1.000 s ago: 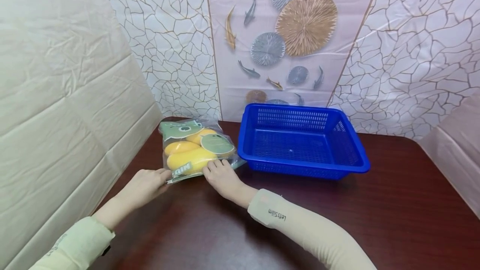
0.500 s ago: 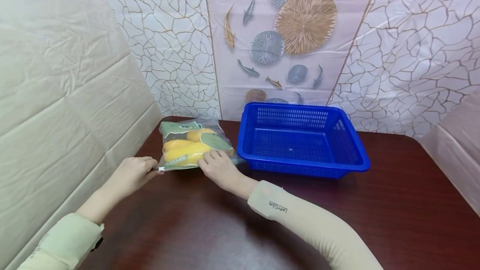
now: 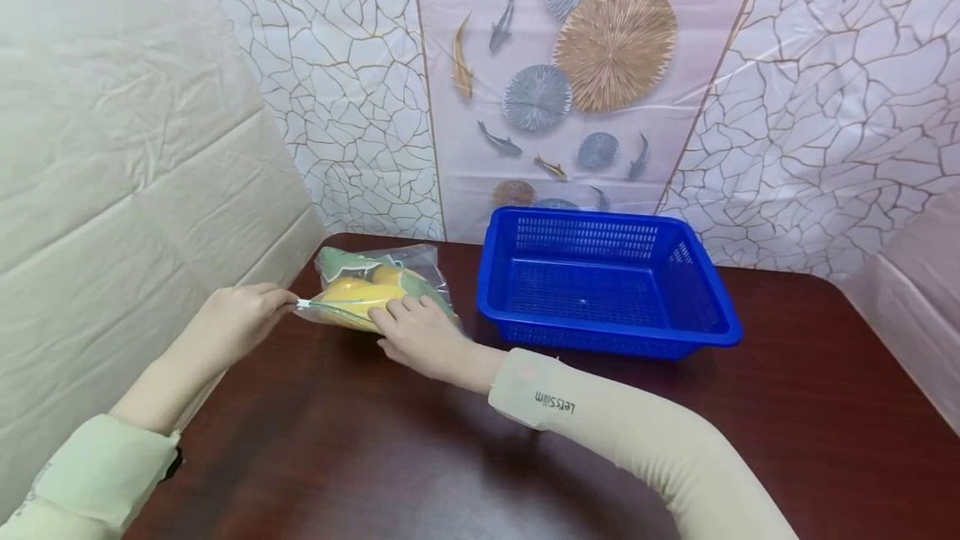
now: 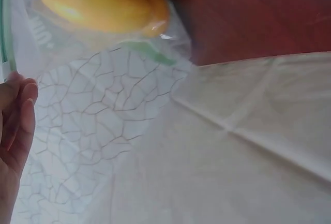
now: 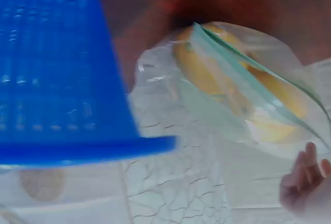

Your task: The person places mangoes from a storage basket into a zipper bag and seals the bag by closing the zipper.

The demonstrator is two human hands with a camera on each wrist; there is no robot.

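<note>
A clear zip bag [image 3: 427, 261] with green print lies at the back left, several yellow mangoes [image 3: 360, 294] inside it. My left hand [image 3: 232, 319] pinches the left end of its mouth at the white zip slider [image 3: 302, 304]; the left wrist view has these fingertips [image 4: 28, 87] at the slider too. Further along the front edge, my right hand [image 3: 423, 336] grips the bag with bent fingers. In the right wrist view the two green zip strips [image 5: 248, 81] stand apart along part of the mouth, near my right fingers [image 5: 305, 167].
Just right of the bag stands a blue plastic basket [image 3: 600, 338] with perforated walls, nothing inside. The dark red wooden table [image 3: 420, 457] ends at a patterned cloth backdrop [image 3: 352, 90]. A pale cloth panel [image 3: 135, 148] closes off the left side.
My left hand has moved left and away from me, pulling the zip edge taut and raising it. The right hand has shifted slightly left and back along the edge. The basket stays put.
</note>
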